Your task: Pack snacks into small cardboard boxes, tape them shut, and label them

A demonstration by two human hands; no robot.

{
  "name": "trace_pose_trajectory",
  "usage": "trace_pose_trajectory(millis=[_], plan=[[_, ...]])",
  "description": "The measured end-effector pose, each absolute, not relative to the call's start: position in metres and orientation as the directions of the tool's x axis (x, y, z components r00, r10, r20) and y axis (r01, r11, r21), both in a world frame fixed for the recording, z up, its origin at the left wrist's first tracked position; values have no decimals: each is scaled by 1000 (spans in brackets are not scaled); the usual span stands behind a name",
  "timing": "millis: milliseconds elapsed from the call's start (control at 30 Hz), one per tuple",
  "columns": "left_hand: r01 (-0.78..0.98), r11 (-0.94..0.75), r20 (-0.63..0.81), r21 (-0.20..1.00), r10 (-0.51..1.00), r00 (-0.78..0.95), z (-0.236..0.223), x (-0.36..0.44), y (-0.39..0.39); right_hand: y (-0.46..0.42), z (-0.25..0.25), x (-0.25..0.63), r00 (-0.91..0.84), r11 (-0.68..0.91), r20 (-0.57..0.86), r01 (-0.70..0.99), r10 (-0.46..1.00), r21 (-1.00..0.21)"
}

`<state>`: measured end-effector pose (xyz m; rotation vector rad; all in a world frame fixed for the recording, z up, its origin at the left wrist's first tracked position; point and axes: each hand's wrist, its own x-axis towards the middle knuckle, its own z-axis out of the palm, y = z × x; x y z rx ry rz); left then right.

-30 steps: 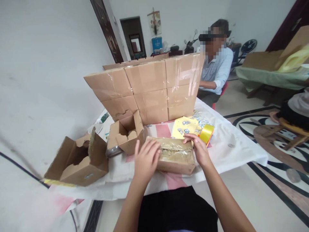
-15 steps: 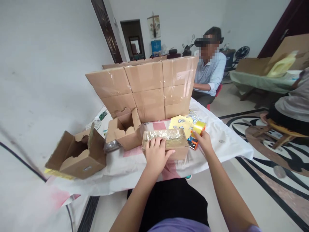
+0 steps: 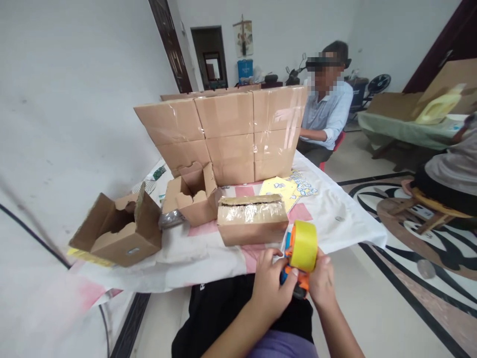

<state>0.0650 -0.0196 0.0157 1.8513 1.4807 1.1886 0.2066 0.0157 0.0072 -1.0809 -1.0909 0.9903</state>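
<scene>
Over my lap, in front of the table's near edge, my right hand (image 3: 323, 279) grips a tape dispenser (image 3: 303, 247) with a yellow roll and orange and blue parts. My left hand (image 3: 274, 283) closes on the dispenser's lower left side, its thumb pressed against it. Just beyond my hands a taped cardboard box (image 3: 253, 223) sits on the table, untouched, with shiny clear tape across it and a raised flap edge on top. Yellow printed sheets (image 3: 278, 189) lie behind that box.
Two open cardboard boxes, one larger (image 3: 122, 238) and one smaller (image 3: 196, 199), stand to the left. A wall of joined cartons (image 3: 231, 134) rises behind them. Across the table sits a co-worker (image 3: 328, 114); another person (image 3: 450, 169) is at the far right. The tablecloth (image 3: 335, 209) is white and pink.
My right hand picked up the tape dispenser from beside the box and brought it towards my lap. My left hand left the box and took hold of the dispenser too. The box now shows turned.
</scene>
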Motion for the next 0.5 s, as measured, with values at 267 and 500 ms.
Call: trace_pose_trajectory(millis=[267,500], plan=[[165,-174,166,971,984,63,29,63,-21,32,6,194,320,181,164,-25,933,-983],[-84,120,-108,989,985,137,16,77,-40,63,13,203,516,158,95,-79,851,-984]])
